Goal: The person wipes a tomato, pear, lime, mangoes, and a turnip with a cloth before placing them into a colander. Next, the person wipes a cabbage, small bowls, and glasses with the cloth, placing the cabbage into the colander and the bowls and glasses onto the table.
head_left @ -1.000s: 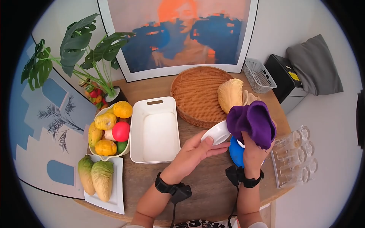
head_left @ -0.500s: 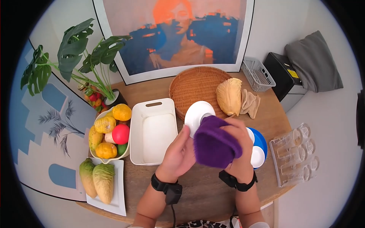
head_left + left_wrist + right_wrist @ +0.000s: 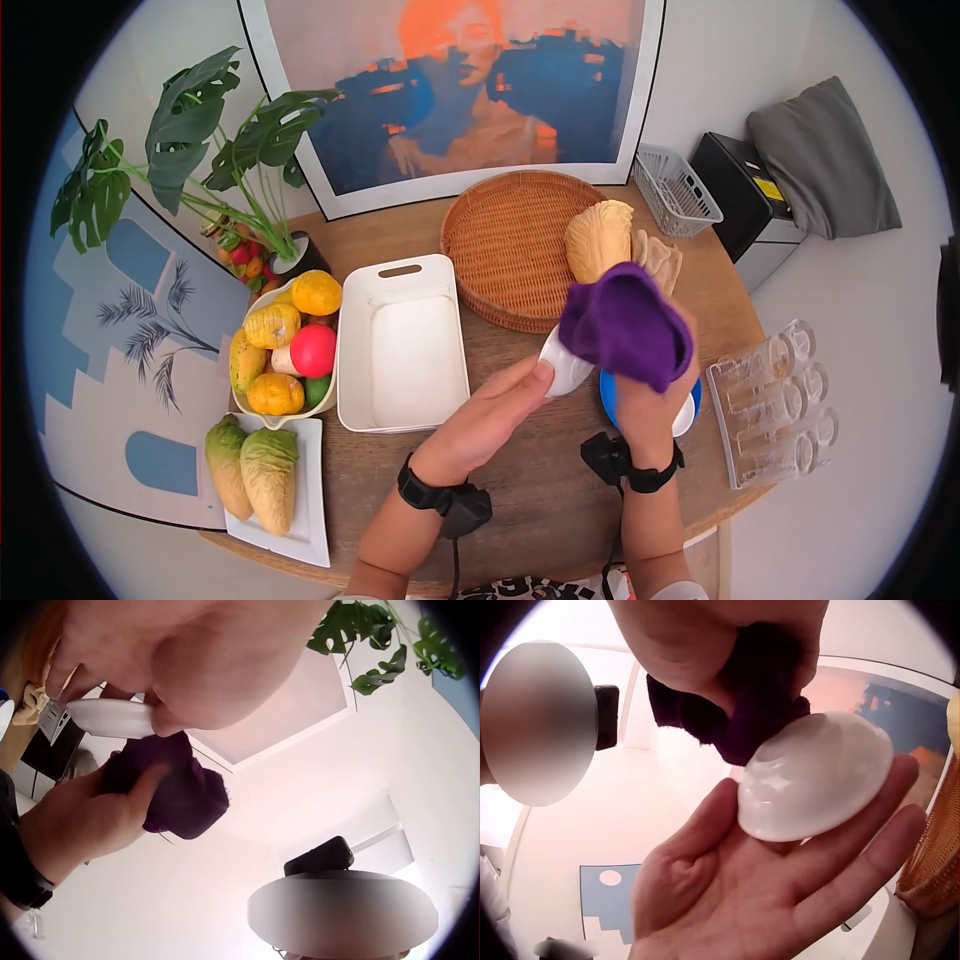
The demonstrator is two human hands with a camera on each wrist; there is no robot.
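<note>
My left hand [image 3: 492,408] holds a small white bowl [image 3: 565,368] by its edge, thumb on one side and fingers on the other. The right wrist view shows the glossy, rounded outside of the bowl [image 3: 817,784]. A bunched purple cloth [image 3: 632,328] is gripped in my right hand [image 3: 652,405]. The cloth overlaps the bowl's right side, right at its rim. Below my right hand, partly covered by it, lies a blue plate [image 3: 608,397] with white dishware [image 3: 685,416] on it.
A white bin [image 3: 404,422] stands left of my hands, beside a bowl of fruit [image 3: 275,325] and a plate [image 3: 313,490] of cabbages. Behind are a round wicker tray [image 3: 520,245], another cabbage [image 3: 598,240] and a beige cloth [image 3: 660,262]. Glass cups [image 3: 785,410] stand on the right.
The bowl turned face-up toward the head camera half a second ago, then tilted back on edge. The purple cloth moved left across it, then back up and right.
</note>
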